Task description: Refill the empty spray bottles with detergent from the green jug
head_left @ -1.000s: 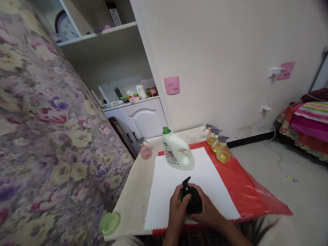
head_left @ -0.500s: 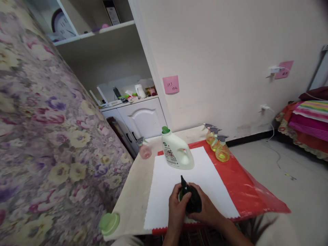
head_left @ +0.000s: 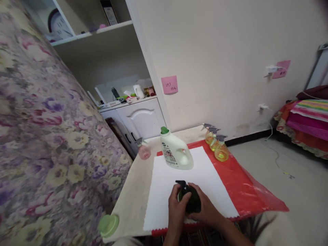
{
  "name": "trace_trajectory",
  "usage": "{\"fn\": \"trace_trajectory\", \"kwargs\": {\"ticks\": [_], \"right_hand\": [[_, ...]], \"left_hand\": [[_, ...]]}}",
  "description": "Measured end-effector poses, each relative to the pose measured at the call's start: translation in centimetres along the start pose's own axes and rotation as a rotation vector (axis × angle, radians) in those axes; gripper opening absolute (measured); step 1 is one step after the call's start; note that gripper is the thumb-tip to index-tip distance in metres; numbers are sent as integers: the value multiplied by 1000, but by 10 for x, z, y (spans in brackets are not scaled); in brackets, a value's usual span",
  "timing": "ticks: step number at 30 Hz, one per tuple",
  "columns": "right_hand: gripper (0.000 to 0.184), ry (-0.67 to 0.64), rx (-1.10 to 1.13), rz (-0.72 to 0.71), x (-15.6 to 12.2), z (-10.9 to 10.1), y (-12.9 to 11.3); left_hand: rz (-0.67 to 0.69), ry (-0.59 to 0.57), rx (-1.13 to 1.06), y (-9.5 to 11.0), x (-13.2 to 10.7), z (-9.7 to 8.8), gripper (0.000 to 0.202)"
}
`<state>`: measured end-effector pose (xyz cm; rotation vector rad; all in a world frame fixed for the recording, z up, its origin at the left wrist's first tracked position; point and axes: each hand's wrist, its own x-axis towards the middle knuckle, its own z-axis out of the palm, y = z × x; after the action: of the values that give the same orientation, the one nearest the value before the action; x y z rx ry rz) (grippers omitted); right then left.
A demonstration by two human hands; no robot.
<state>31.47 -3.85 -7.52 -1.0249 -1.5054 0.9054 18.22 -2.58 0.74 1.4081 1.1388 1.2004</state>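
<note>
Near the front of the white sheet, both hands are closed around a dark green, nearly black spray bottle. My left hand grips its left side close to the black head, with the thumb lying across it. Around the right side of the body wraps my right hand. The black nozzle points to the left; fingers hide part of the bottle. Beyond the hands, a pale green detergent jug stands upright on the sheet, its green spout uncapped.
Several yellow spray bottles stand at the back right on red plastic. A pink spray bottle is at the back left. At the front left corner lies a green cap. A floral curtain borders the table's left.
The black nozzle has turned from pointing away from me to pointing left. Both hands stay on the bottle in nearly the same place. The camera view has shifted slightly.
</note>
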Motion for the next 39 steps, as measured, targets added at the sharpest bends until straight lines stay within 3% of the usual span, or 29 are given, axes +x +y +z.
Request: {"fn": "trace_trajectory", "kwargs": {"ticks": [5,12,18,31,39], "right_hand": [[97,5,0,24,-1,0,1],[97,-3,-8,17,0,-2,-5],[99,-10,11,9,-1,-1,0],[101,-12,-34,31,-1,-4,3],[101,-3,-38,23,-1,-3,5]], "left_hand": [[-15,37,19,3,-1,6,27],[11,-50,20,-3,-2,-6,35],[29,-9,-4,-3,-1,-8,31],[41,118,-153,60,-8,-11,42],[49,177,-146,61,-15,-9,44]]}}
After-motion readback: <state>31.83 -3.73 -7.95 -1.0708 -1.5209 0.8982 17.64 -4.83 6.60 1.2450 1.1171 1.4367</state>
